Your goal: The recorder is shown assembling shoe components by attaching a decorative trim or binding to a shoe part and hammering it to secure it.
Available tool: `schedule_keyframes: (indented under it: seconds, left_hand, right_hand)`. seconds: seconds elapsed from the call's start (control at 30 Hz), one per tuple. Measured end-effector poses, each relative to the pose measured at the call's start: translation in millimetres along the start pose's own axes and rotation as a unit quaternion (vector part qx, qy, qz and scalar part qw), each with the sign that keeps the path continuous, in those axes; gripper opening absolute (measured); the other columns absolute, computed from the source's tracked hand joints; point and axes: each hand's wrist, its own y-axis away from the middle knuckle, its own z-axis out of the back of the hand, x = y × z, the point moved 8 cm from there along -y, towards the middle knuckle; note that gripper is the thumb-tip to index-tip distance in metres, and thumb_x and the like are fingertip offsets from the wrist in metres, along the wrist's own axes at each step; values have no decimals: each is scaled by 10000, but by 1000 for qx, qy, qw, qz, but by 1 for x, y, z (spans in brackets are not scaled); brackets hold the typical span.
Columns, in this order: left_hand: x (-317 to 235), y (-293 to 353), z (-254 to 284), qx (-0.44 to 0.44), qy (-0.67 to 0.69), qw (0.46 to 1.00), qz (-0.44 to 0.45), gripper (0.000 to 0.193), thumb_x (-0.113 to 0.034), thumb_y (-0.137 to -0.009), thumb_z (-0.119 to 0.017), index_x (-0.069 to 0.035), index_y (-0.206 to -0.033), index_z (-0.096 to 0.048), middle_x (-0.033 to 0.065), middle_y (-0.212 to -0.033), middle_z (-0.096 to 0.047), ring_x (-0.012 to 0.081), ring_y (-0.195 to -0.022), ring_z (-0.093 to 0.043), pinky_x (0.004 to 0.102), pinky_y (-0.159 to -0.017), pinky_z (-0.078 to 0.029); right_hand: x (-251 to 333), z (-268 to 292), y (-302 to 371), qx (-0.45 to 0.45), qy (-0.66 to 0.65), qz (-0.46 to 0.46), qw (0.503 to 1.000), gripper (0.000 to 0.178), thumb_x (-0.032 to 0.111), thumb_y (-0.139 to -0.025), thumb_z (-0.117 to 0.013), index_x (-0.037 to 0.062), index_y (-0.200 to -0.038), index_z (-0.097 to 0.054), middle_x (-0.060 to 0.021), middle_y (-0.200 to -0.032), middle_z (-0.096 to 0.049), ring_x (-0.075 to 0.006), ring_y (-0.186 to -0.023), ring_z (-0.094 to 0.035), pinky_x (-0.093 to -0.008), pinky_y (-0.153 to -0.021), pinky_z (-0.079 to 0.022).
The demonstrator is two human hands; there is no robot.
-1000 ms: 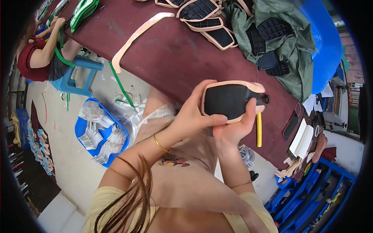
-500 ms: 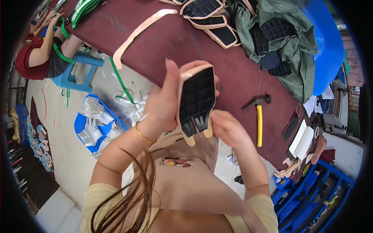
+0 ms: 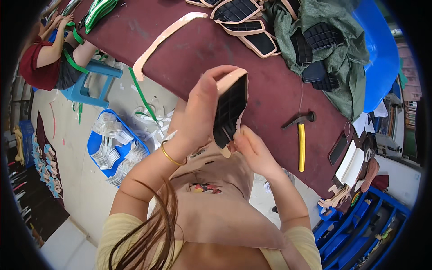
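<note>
My left hand [image 3: 200, 105] grips a black shoe sole [image 3: 230, 108] along its left side and top, thumb and fingers wrapped round it. The sole has a grid pattern and a glossy beige strip [image 3: 233, 80] around its edge. With my right hand [image 3: 254, 148] I pinch the strip at the sole's lower right end. A loose beige tail [image 3: 225, 152] of the strip hangs below the sole. The sole is tilted, held above my lap at the table's near edge. The palm side of my right fingers is hidden.
On the maroon table [image 3: 270, 99] lie another beige strip [image 3: 164, 38], edged soles [image 3: 245, 27], a yellow-handled hammer [image 3: 301, 144] and a phone [image 3: 338, 148]. A green sack [image 3: 288, 45] holds black soles. At left are a blue basket [image 3: 94, 146] and a co-worker [image 3: 42, 63] by a blue stool [image 3: 92, 81].
The sole has turned, showing less of its black face and more of the beige edge at its top. My right hand has shifted slightly left and now covers one strip tail.
</note>
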Motion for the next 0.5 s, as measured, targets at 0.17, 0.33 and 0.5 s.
schedule_keyframes:
  seconds: [0.17,0.33,0.5]
  left_hand:
    - [20,-6,5,-3,223,966,128,870,-771,-792,-248,-36,-1208,-461,174,-1125,-563,311,-960,-622,401,-784,-557]
    - [81,-7,36,-163,257,922,238,808,-757,-822,-223,-53,-1017,-569,100,-946,-607,264,-847,-610,399,-759,-520]
    - [76,-11,35,18,411,911,28,585,-585,-932,-319,-86,-681,-496,20,-584,-419,150,-568,-419,285,-543,-377]
  right_hand:
    - [5,-3,1,104,-34,13,994,219,225,-985,-408,10,-1008,-443,-54,-862,-518,-94,-735,-496,-257,-676,-437]
    - [18,6,-17,-132,126,-73,980,231,174,-916,-520,-3,-1028,-424,-140,-807,-564,-255,-648,-595,-349,-588,-488]
    - [47,-43,-3,-232,387,326,831,288,27,-757,-590,-34,-996,-440,-169,-696,-535,-330,-580,-576,-428,-513,-469]
